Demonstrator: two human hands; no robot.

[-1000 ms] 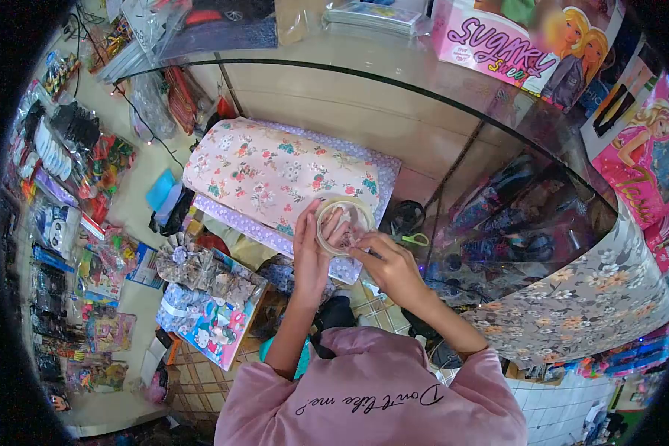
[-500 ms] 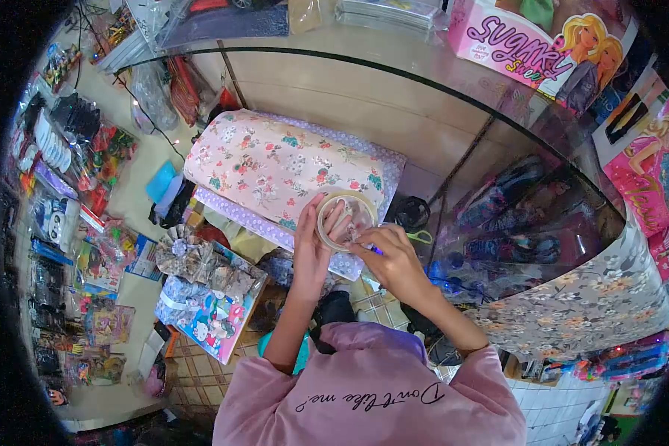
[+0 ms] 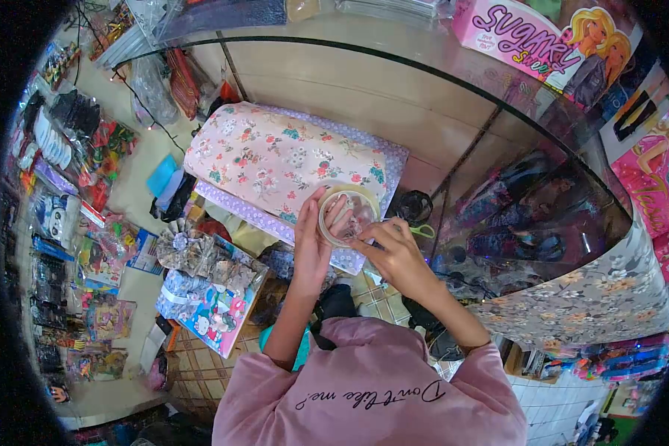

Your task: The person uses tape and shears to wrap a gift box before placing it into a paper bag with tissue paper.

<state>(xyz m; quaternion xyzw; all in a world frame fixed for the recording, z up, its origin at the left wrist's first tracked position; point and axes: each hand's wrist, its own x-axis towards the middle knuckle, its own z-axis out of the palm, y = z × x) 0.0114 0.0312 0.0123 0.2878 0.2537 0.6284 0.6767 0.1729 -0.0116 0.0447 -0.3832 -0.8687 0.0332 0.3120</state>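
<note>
My left hand [image 3: 312, 236] grips a wide roll of clear tape [image 3: 355, 191], with fingers passing through its ring. My right hand [image 3: 394, 251] pinches at the roll's lower right edge; whether a loose tape end lies between the fingertips is too small to tell. Behind the roll lies a rounded bundle in pink floral wrapping paper [image 3: 282, 152]. Lilac flowered paper [image 3: 394, 163] shows beneath it and along its near side. A green looped handle [image 3: 424, 231] shows just right of my right hand.
A curved glass counter edge [image 3: 394, 56] runs across the back and right. At left, a Hello Kitty box [image 3: 214, 316] carries ribboned bundles [image 3: 182, 249]. Packaged goods [image 3: 111, 323] line the far left. Grey floral paper [image 3: 587, 297] covers the right side.
The view has shifted slightly. Both hands stay at the tape roll in nearly the same pose, and the floral bundle has not moved.
</note>
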